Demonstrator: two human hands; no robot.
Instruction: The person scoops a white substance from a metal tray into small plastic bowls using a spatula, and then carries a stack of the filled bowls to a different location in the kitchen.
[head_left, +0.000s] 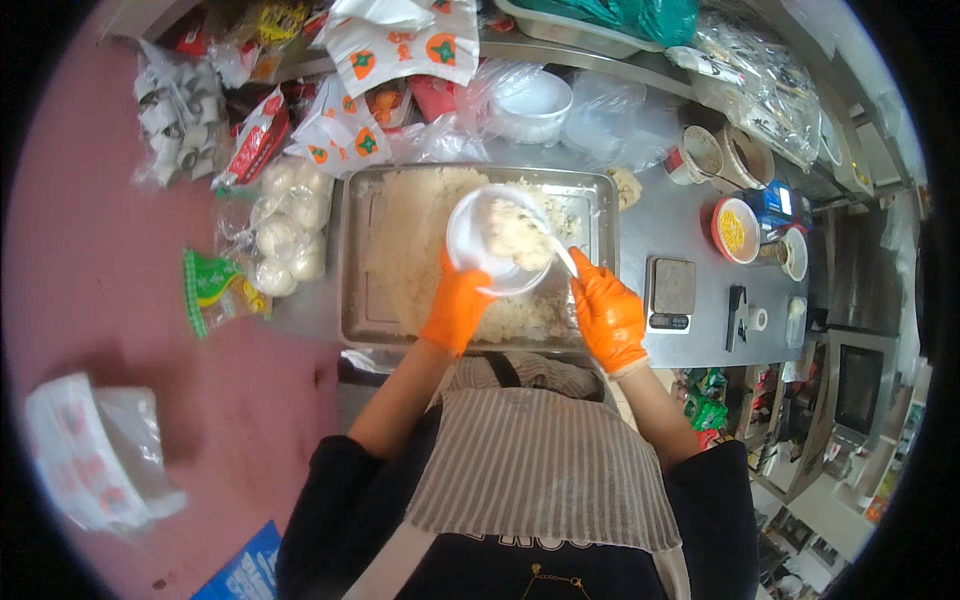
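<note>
My left hand (456, 304), in an orange glove, holds a white plastic bowl (466, 255) by its near left side, above a metal tray. My right hand (609, 315), gloved in orange too, grips the handle of a white spoon or scoop (564, 257). The scoop's head is over the bowl, under a lump of pale, rice-like food (517, 236), slightly blurred. Below, the rectangular metal tray (611, 225) bears a spread layer of the same pale food (409, 240), thickest at the left and scattered at the right.
Bagged white balls (277, 240) lie left of the tray. To its right are a digital kitchen scale (673, 292), a bowl of yellow corn kernels (733, 231) and used tubs (697, 154). Behind it stand white bowls (531, 109) and plastic bags, beneath a shelf edge.
</note>
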